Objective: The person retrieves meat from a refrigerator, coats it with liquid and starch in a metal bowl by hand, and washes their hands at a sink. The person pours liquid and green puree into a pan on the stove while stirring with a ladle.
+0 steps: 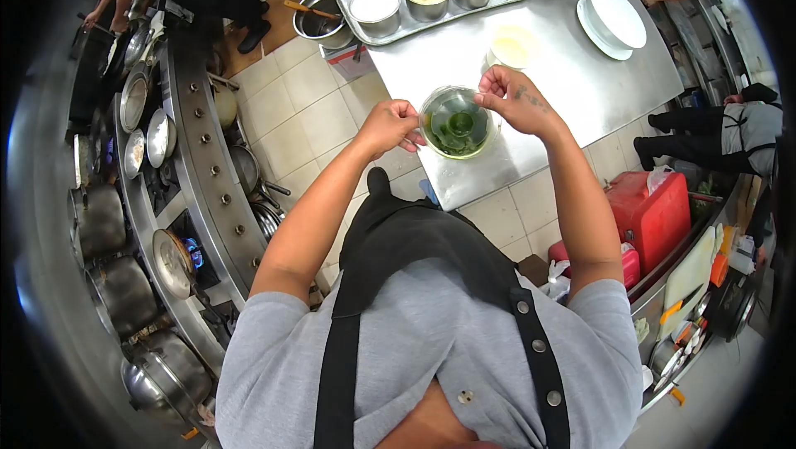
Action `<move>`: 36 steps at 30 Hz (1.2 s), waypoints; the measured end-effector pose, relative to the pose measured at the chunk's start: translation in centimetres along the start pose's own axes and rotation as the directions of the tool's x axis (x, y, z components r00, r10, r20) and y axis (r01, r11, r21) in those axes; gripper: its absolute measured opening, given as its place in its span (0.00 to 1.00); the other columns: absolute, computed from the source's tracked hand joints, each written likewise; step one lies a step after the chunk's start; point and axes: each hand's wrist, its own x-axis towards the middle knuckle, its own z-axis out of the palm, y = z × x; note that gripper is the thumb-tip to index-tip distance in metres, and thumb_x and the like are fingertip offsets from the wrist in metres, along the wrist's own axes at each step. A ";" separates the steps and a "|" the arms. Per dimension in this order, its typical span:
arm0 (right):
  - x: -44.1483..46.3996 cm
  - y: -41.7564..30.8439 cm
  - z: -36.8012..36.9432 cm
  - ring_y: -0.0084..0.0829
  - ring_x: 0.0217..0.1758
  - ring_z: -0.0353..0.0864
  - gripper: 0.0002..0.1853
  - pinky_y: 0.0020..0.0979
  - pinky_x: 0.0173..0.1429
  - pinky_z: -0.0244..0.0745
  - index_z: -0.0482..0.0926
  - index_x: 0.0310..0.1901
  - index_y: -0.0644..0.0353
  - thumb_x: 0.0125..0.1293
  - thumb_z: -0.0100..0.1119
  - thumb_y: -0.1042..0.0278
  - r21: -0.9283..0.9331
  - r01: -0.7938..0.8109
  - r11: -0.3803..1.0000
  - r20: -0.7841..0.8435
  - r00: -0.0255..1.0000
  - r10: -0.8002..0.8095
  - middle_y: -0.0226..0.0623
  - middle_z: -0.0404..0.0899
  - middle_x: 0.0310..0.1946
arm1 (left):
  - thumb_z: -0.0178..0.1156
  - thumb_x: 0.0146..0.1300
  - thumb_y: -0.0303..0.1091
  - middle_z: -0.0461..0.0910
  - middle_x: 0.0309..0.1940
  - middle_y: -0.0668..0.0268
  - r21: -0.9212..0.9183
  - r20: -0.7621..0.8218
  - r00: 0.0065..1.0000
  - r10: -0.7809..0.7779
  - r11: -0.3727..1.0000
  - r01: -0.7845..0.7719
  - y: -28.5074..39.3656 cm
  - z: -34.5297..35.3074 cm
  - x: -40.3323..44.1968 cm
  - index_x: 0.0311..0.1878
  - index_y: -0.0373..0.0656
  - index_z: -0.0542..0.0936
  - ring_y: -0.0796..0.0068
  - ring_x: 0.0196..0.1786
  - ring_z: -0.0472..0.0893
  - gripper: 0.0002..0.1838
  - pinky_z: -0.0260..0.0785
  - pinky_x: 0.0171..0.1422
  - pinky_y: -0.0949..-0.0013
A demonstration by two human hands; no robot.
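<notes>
A clear round tub (pixel 458 149) with dark green contents stands at the near edge of the steel table. My left hand (pixel 391 127) pinches its rim from the left, thumb and fingers closed. On the far right side of the rim, my right hand (pixel 521 102) is closed in a similar pinch. Something clear and shiny covers the top of the tub; whether it is a lid or film I cannot tell. Just beyond my right hand sits a tub of pale yellow contents (pixel 514 44).
A tray (pixel 464 28) of metal pots lines the table's far side, beside white bowls (pixel 615 18). Left of me runs a stove (pixel 207 130) with pans and a lit blue flame (pixel 194 252). Red containers (pixel 651 208) stand at right. Other people work around the kitchen.
</notes>
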 end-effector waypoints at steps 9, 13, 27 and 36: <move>-4.4 -3.9 1.8 0.42 0.36 0.79 0.09 0.37 0.42 0.72 0.71 0.39 0.61 0.59 0.59 0.69 -0.314 0.097 0.944 -0.089 0.987 -0.131 0.43 0.78 0.31 | 0.56 0.62 0.27 0.79 0.25 0.61 0.067 -0.029 0.999 0.024 0.998 -0.023 0.5 0.1 0.1 0.29 0.36 0.73 0.71 0.27 0.84 0.06 0.78 0.26 0.72; -5.1 -3.1 1.7 0.40 0.34 0.78 0.08 0.34 0.40 0.71 0.72 0.38 0.60 0.59 0.60 0.70 -0.266 0.125 0.956 -0.131 0.978 -0.164 0.41 0.77 0.31 | 0.57 0.61 0.27 0.78 0.24 0.62 0.099 -0.034 0.999 0.032 0.995 -0.028 1.0 0.2 0.1 0.28 0.37 0.72 0.71 0.26 0.84 0.07 0.78 0.26 0.73; -10.9 -3.6 -3.7 0.28 0.35 0.75 0.06 0.27 0.43 0.68 0.74 0.32 0.62 0.54 0.62 0.76 -0.315 0.185 0.931 -0.492 0.807 -0.327 0.34 0.78 0.31 | 0.60 0.57 0.28 0.77 0.24 0.62 0.064 -0.051 0.998 -0.046 0.997 0.049 0.9 0.6 0.2 0.28 0.39 0.69 0.69 0.26 0.84 0.09 0.76 0.22 0.72; -10.9 10.1 0.3 0.41 0.45 0.75 0.12 0.36 0.45 0.71 0.75 0.33 0.57 0.46 0.65 0.79 -0.655 -0.026 0.755 -0.486 0.780 -0.394 0.39 0.77 0.38 | 0.59 0.57 0.27 0.76 0.20 0.64 0.078 -0.089 0.995 -0.037 0.996 0.044 0.0 1.5 -0.1 0.22 0.41 0.69 0.69 0.25 0.83 0.11 0.76 0.24 0.72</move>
